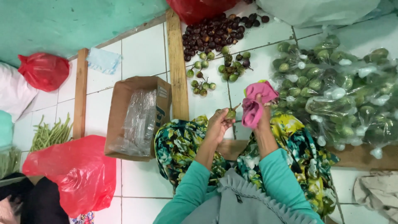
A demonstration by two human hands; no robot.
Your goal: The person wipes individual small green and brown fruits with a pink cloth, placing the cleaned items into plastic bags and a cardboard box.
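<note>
Eggplant (231,113) pinched in left fingers (222,116).

Soft, even indoor light falls across the white tiled floor (141,54), leaving only faint shadows. Mild glare glints off the clear plastic bags of green fruit (340,95) to the right of that floor patch. Focus is slightly soft throughout, softer toward the frame's edges.

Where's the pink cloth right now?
In the head view the pink cloth is just right of centre, held up in the right hand, beside the small green eggplant in the left hand and left of the bagged green eggplants.
</note>
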